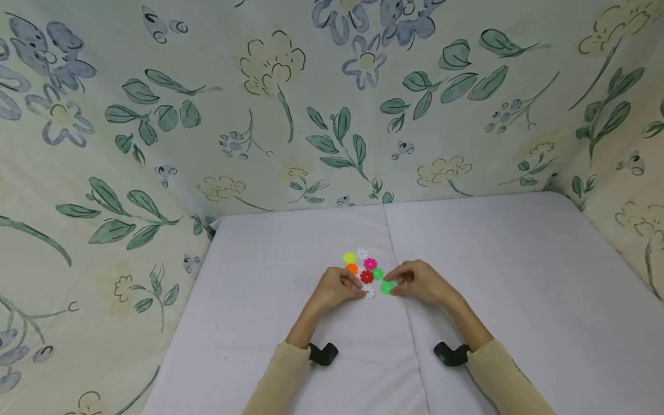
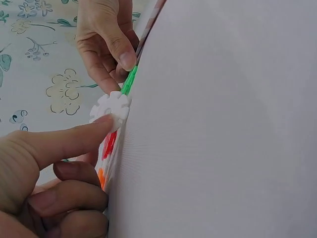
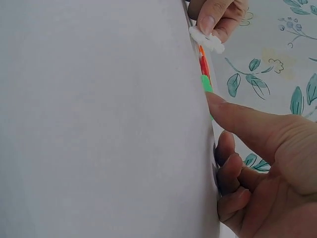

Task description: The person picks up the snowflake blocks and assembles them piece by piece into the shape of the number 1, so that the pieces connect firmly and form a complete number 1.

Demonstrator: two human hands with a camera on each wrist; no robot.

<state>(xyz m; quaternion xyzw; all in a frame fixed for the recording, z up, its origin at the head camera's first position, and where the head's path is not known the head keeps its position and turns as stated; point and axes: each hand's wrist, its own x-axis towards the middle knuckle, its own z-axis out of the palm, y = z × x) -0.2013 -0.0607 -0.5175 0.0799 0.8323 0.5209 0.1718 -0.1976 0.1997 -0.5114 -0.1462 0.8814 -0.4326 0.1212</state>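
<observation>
My left hand (image 1: 334, 288) pinches a white notched plastic disc (image 2: 110, 106) between thumb and finger, its face tilted up from the table. To the right, a bright green notched disc (image 1: 386, 287) is pinched by the thumb and fingers of my right hand (image 1: 421, 282), close over the cloth. Just beyond both hands lies a cluster of similar discs: a red disc (image 1: 366, 277), a second green disc (image 1: 378, 274), a pink disc (image 1: 370, 263), an orange disc (image 1: 352, 269), a yellow disc (image 1: 350, 257) and another white disc (image 1: 361, 253). The left fingers are near the orange one.
A white cloth (image 1: 280, 248) covers the table, with a crease running front to back right of the discs. Floral fabric (image 1: 332, 144) hangs behind and along both sides. Each wrist wears a black device (image 1: 324, 354) near the beige sleeve cuff.
</observation>
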